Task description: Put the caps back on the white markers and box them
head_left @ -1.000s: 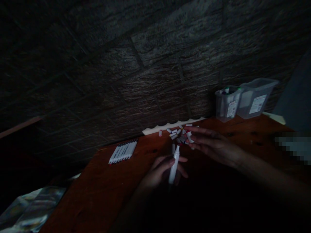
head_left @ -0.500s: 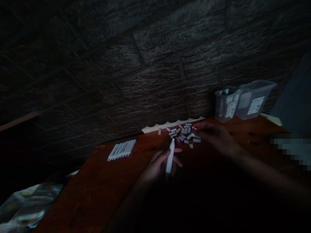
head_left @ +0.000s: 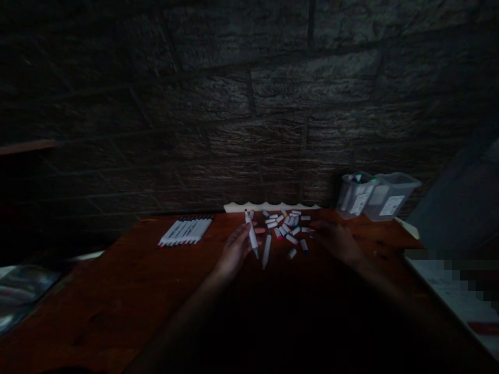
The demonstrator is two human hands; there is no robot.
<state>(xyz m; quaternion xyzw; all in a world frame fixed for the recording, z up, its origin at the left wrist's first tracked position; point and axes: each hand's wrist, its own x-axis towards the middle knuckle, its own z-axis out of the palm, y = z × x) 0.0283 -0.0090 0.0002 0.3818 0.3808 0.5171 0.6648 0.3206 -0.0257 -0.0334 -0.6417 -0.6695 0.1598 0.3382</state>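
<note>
Left hand (head_left: 235,252) is grasping a white marker (head_left: 251,235), now tipping leftward, showing a dark nib (head_left: 246,211), so that end's apparently uncapped. Right of this grip, marker caps (head_left: 286,228) are lying loose; right hand (head_left: 338,240) is hovering beyond, can't tell if holding one.

Both forearms (head_left: 191,303) stretch forward; the left hand (head_left: 235,250) curls in a grip, the right hand (head_left: 337,240) angles inward, fingers dim from here.
</note>
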